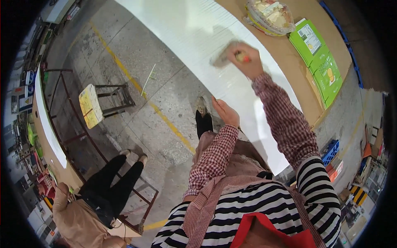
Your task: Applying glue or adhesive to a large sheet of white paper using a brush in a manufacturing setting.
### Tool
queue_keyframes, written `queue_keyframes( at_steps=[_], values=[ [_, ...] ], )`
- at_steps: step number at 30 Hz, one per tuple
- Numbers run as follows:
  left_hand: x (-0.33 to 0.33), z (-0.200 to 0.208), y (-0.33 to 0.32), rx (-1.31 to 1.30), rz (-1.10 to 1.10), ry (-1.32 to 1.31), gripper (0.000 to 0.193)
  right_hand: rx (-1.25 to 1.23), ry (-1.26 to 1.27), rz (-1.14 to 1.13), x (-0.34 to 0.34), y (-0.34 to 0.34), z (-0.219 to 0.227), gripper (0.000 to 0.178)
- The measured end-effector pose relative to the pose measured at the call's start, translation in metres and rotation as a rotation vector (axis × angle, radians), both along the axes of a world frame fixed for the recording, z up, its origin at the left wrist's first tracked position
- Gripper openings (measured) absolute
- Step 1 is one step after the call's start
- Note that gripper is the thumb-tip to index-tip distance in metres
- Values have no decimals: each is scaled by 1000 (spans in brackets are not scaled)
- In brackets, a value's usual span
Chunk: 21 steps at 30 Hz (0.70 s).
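Observation:
My right hand (247,62) is closed round the handle of a brush (220,59) over a long white sheet (194,39). Motion blurs the brush head, and only the reddish butt of its handle shows above my fist. Fine streaks run across the sheet's surface under it. At the sheet's near left edge is my left hand (226,112), fingers stretched out and holding nothing; whether it touches the edge I cannot tell.
Beyond the sheet, a brown board (273,43) carries a plastic-lined tub (271,16) of cream-coloured stuff and flat green cartons (316,62). A yellow-topped stool (91,106) stands on the floor to the left. Lower left, another person (82,219) is beside a metal-framed table (53,140).

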<state>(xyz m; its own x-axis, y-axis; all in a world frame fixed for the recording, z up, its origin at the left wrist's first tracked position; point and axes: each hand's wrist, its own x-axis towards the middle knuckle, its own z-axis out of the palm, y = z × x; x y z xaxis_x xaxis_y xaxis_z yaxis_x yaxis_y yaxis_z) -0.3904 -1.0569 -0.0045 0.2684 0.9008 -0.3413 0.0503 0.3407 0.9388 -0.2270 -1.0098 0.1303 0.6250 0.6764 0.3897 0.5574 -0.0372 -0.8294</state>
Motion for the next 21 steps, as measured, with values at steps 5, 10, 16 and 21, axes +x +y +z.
queue_keyframes(
  at_steps=[5,10,16,21],
  values=[
    [-5,10,6,31,2,11,61,-216,99,-73,-47,-145,7,15],
    [-1,16,3,15,7,-44,62,-374,521,-173,-58,-250,35,5],
    [-1,25,1,23,4,8,63,170,815,-265,-20,-246,79,25],
    [0,31,0,-48,1,4,64,276,910,-221,16,-224,71,26]
  ],
)
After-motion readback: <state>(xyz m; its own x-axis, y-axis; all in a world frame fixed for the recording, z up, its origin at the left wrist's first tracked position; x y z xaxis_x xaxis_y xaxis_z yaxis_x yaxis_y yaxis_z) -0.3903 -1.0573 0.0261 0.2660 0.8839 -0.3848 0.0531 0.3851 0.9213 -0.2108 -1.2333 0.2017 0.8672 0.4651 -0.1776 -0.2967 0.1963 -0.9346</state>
